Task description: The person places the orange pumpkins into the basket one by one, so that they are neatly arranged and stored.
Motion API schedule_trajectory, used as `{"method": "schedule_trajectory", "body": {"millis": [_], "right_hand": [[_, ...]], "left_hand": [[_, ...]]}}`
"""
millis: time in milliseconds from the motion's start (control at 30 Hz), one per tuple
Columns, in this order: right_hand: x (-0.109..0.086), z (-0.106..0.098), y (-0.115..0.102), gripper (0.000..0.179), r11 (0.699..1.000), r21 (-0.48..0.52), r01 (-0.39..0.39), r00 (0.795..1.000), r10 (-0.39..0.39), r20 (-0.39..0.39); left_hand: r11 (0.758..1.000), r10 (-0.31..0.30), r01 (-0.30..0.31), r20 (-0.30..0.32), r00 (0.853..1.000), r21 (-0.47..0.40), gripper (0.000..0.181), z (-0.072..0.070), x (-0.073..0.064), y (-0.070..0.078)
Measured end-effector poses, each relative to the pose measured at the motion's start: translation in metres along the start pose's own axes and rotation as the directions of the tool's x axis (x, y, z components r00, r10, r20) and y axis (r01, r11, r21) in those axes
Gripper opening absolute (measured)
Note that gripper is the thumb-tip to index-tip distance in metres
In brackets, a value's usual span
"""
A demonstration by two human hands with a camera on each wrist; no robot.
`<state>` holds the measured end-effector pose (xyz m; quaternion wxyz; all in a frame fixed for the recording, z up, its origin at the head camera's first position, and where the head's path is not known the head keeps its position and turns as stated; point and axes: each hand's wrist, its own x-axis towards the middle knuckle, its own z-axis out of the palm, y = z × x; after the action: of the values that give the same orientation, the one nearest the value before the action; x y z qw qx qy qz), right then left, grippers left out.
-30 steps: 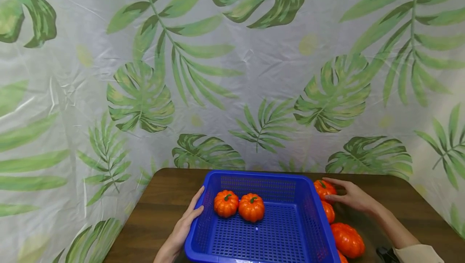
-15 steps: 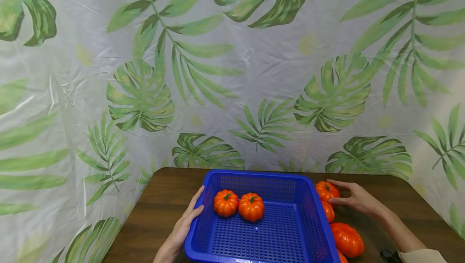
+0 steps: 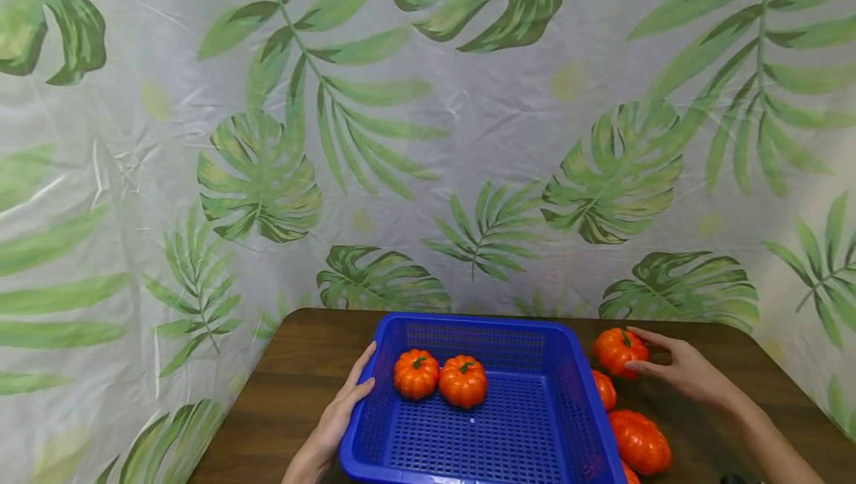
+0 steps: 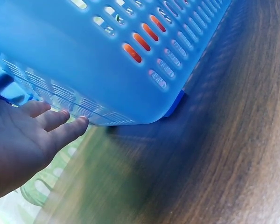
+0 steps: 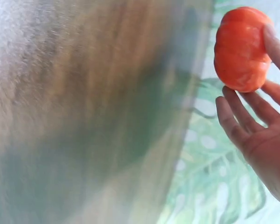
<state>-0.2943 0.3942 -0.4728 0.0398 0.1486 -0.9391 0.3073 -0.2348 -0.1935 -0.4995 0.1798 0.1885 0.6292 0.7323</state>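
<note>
In the head view my right hand [image 3: 689, 372] pinches a small orange pumpkin [image 3: 620, 352] with a green stem between thumb and fingers. The right wrist view shows this pumpkin [image 5: 242, 49] lifted above the brown table. Along the left side of a blue plastic basket [image 3: 471, 436] lies my left hand [image 3: 334, 417], fingers fairly straight against the wall. In the left wrist view, fingertips touch the outside of the slotted basket [image 4: 60, 42]. Two more pumpkins, a left one [image 3: 416, 375] and a right one [image 3: 463, 381], sit side by side inside the basket.
Outside the basket's right wall lie a small pumpkin [image 3: 604, 390], a larger red-orange pumpkin [image 3: 638, 441] and part of another [image 3: 630, 473]. The wooden table [image 3: 267, 410] ends at a leaf-patterned curtain [image 3: 468, 134]. A dark object [image 3: 732, 479] shows by the right forearm.
My right hand has moved to the right with the pumpkin, away from the basket's right rim. The left hand and the basket have stayed in place.
</note>
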Motion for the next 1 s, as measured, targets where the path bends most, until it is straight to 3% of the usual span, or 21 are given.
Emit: {"method": "schedule_trajectory", "body": {"millis": [167,400,733,1000], "right_hand": [[0.000,-0.010,-0.016,0.069,0.999,0.029,0.015,1.000,-0.014,-0.027],[0.002,-0.020,-0.050,0.069,0.998,-0.032,0.047,0.993,-0.051,-0.107],[0.009,-0.020,-0.092,0.067,0.995,0.009,0.096,0.993,-0.095,-0.071],[0.017,-0.005,-0.122,0.068,0.988,0.021,0.156,0.988,-0.155,-0.021]], "left_hand": [[1.000,-0.005,0.005,-0.009,1.000,0.005,0.061,0.000,-0.001,0.000],[1.000,-0.010,0.010,-0.009,1.000,0.002,0.060,0.000,-0.001,0.001],[1.000,-0.017,0.017,-0.009,1.000,0.004,0.060,0.001,0.000,0.001],[1.000,-0.019,0.019,-0.024,1.000,0.015,0.060,0.001,-0.001,0.001]]}}
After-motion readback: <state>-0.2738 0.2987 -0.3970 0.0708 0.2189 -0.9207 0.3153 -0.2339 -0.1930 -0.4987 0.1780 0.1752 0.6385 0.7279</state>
